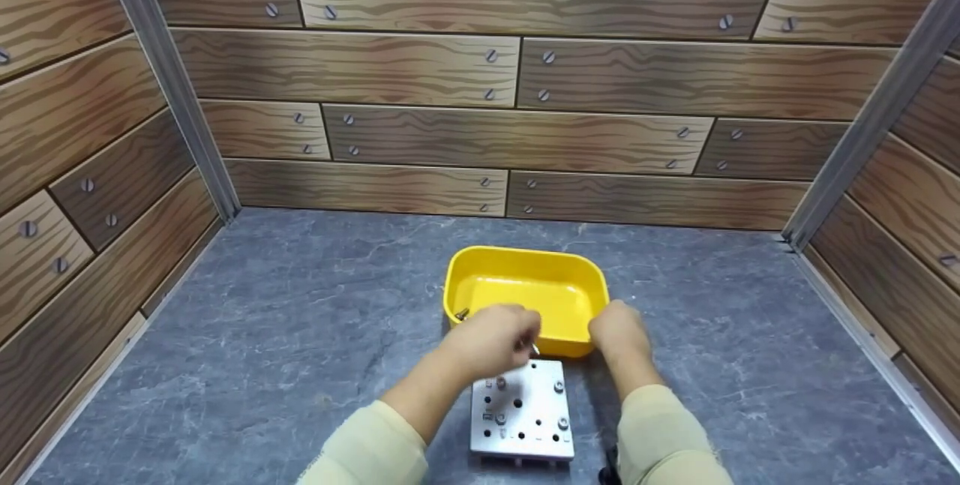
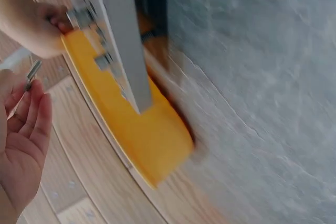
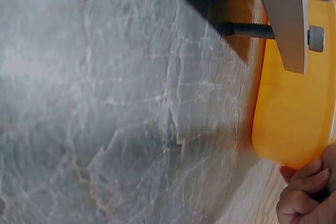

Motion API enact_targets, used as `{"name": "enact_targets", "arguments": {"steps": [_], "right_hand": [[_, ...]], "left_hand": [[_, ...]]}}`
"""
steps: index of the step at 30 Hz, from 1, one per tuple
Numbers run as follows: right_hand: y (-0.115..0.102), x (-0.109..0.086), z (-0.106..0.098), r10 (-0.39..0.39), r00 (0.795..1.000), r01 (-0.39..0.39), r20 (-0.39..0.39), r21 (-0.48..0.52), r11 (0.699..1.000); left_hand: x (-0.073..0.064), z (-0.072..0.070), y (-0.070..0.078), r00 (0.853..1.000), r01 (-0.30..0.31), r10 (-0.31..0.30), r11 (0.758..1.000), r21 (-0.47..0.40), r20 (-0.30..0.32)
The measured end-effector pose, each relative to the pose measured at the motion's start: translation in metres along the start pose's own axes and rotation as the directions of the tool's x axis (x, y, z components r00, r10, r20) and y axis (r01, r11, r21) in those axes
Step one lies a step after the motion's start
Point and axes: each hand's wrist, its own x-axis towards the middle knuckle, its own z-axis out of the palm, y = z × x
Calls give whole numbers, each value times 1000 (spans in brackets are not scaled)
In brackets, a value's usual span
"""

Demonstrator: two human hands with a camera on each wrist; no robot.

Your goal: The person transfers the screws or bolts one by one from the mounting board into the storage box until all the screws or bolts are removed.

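My left hand (image 1: 491, 339) is above the near edge of a yellow plastic bin (image 1: 525, 264). Between its thumb and fingertips it pinches a small metal screw (image 2: 33, 71), which the left wrist view shows best. At the bin's near right corner my right hand (image 1: 622, 329) grips the rim with curled fingers, seen also in the right wrist view. In front of the bin is a silver metal plate (image 1: 529, 410) with drilled holes. Several socket-head bolts (image 3: 316, 39) pass through it, their threaded ends showing beneath. My left hand partly covers the plate's far left corner.
Inside the bin, at its left end, lies a small bolt (image 1: 461, 314). A black object (image 1: 609, 468), partly hidden, is beside the right sleeve. The grey marbled tabletop (image 1: 300, 305) is bounded by wood-patterned walls (image 1: 420, 140) at the back and sides.
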Motion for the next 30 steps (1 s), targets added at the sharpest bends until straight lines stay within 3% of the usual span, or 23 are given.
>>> {"name": "enact_targets", "arguments": {"steps": [3, 7, 10, 17, 25, 30], "right_hand": [[0, 0, 0, -3, 1000, 3, -2, -1, 1000], [0, -1, 0, -6, 1000, 6, -8, 1, 1000], [0, -1, 0, -7, 1000, 7, -8, 2, 1000], [0, -1, 0, 5, 1000, -5, -1, 4, 1000], [0, 0, 0, 7, 1000, -7, -9, -13, 1000], [-1, 1, 1, -2, 1000, 2, -24, -25, 1000]], "left_hand": [[1, -1, -12, 994, 56, -59, 998, -40, -91], [3, 0, -29, 973, 127, -131, 991, -35, -191], [3, 1, -40, 955, 201, -197, 980, -4, -220], [4, 5, -57, 939, 324, -310, 942, 84, -147], [5, 12, -61, 931, 365, -359, 918, 155, -63], [5, 15, -62, 935, 353, -350, 917, 187, -49]]}}
